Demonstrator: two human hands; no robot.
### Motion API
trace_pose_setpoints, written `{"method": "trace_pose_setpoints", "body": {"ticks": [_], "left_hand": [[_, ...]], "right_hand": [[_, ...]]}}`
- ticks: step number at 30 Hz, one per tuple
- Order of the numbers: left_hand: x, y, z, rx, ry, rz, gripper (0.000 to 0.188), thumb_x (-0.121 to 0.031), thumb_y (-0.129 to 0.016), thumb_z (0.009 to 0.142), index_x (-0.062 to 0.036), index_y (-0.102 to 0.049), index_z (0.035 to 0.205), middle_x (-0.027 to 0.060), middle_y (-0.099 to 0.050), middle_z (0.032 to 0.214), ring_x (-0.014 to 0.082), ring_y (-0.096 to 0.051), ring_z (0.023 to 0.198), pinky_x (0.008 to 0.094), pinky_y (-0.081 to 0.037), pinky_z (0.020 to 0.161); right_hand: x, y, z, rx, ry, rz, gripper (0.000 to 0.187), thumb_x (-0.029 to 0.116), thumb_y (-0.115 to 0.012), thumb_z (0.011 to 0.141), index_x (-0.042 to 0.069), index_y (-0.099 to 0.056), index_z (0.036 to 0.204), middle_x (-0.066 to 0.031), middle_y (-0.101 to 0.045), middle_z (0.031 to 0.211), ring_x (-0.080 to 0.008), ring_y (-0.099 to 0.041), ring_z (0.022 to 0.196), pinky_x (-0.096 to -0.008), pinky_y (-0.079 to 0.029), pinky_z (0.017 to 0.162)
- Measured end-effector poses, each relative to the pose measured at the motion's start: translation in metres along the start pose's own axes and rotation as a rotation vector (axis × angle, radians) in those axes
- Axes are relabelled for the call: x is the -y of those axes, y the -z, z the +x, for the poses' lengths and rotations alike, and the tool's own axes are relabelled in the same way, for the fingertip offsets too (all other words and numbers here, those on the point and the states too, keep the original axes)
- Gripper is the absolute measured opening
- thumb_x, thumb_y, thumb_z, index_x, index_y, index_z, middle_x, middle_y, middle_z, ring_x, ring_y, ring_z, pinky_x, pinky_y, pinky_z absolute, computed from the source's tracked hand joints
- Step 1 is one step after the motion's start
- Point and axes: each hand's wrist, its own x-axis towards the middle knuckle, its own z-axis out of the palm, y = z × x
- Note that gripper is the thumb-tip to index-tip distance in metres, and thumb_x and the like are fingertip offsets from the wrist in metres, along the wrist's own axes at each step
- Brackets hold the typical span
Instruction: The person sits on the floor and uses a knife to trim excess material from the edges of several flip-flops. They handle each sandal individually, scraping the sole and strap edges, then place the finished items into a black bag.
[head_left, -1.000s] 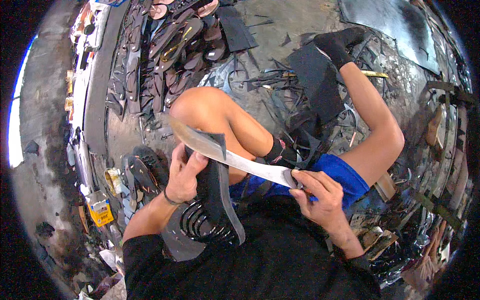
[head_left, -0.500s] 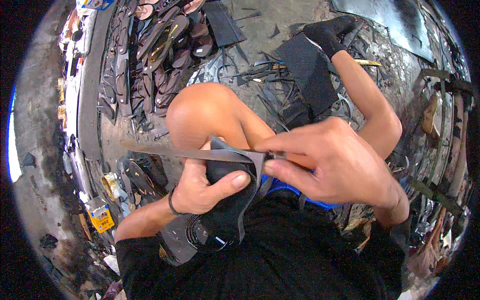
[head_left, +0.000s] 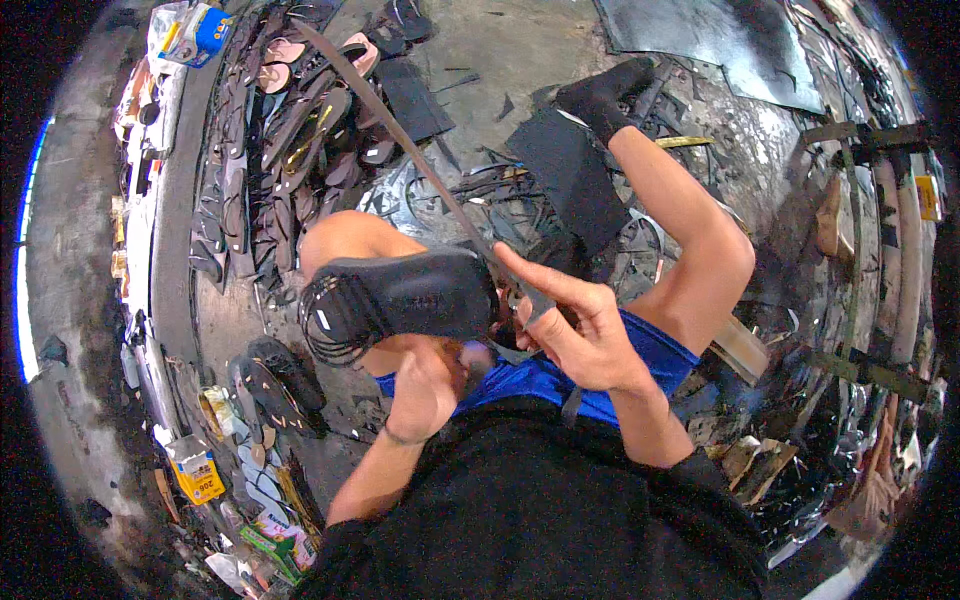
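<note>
Head view: knife (head_left: 408,147) held between right fingers (head_left: 568,290).

We count one left hand (head_left: 424,388), one right hand (head_left: 588,335); one long knife (head_left: 372,98); one black sandal (head_left: 425,290) mid-frame; one yellow box (head_left: 198,477), lower left. Sandal pile (head_left: 318,130), upper left: overlapping, uncountable.

A black strappy sandal (head_left: 425,293) is beside a long slanting blade (head_left: 412,148).
</note>
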Motion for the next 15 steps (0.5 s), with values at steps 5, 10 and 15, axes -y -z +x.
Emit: {"method": "trace_pose_setpoints", "body": {"ticks": [5, 10, 15], "left_hand": [[0.004, -0.028, 0.06, -0.32, -0.108, -0.521, 0.038, -0.044, -0.058, 0.099, -0.0093, -0.063, 0.115, 0.0057, -0.07, 0.102, 0.02, -0.071, 0.084, 0.0338, -0.061, 0.069], [0.013, -0.007, 0.054, -0.246, -0.005, -0.634, 0.028, -0.033, -0.057, 0.1, -0.009, -0.063, 0.114, 0.0065, -0.071, 0.098, 0.0226, -0.072, 0.084, 0.0413, -0.062, 0.078], [0.049, 0.014, 0.024, -0.306, 0.036, -0.327, 0.032, -0.032, -0.051, 0.103, -0.0081, -0.06, 0.122, 0.0069, -0.07, 0.105, 0.0249, -0.068, 0.097, 0.04, -0.056, 0.087]], "right_hand": [[-0.01, -0.007, -0.035, -0.304, -0.01, -0.263, 0.041, 0.011, -0.065, 0.094, 0.001, -0.059, 0.133, -0.007, -0.069, 0.1, -0.0074, -0.057, 0.074, -0.0246, -0.048, 0.066], [-0.033, 0.0, -0.112, -0.403, 0.046, -0.832, 0.032, 0.018, -0.078, 0.085, 0.005, -0.07, 0.114, -0.0114, -0.073, 0.097, -0.0196, -0.067, 0.068, -0.0317, -0.055, 0.064], [-0.014, -0.006, -0.099, -0.351, -0.029, -0.783, 0.026, 0.01, -0.075, 0.087, 0.003, -0.07, 0.112, -0.0105, -0.07, 0.083, -0.0164, -0.06, 0.057, -0.0269, -0.05, 0.054]]}}
